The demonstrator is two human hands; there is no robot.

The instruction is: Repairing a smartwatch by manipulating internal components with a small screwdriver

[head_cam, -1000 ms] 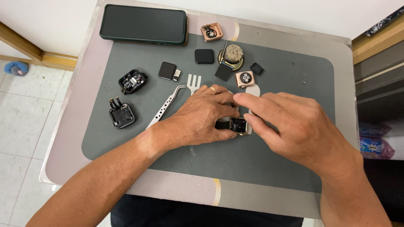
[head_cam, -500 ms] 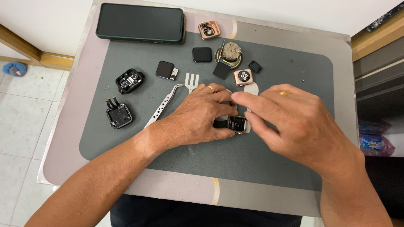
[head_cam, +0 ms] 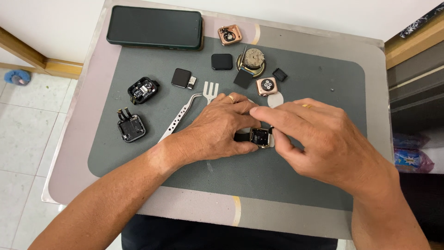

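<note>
My left hand (head_cam: 217,132) and my right hand (head_cam: 319,139) meet over a small gold watch case (head_cam: 260,137) lying open on the grey work mat (head_cam: 296,180). The left thumb and fingers pinch the case from the left, beside a black flat piece attached to it. My right thumb and forefinger grip its right and upper edges. Inside the case only dark parts show. Both hands wear a ring.
Metal tweezers (head_cam: 178,118) and a small white fork-shaped tool (head_cam: 211,90) lie left of my hands. Other watch cases (head_cam: 230,34) (head_cam: 267,86), black watch parts (head_cam: 142,90) (head_cam: 131,127), small black screens (head_cam: 181,78) (head_cam: 222,61), a round metal piece (head_cam: 252,60) and a dark phone (head_cam: 155,27) lie behind.
Both hands stay on the watch case; the right fingers have shifted slightly on its edge. The camera view has moved a little.
</note>
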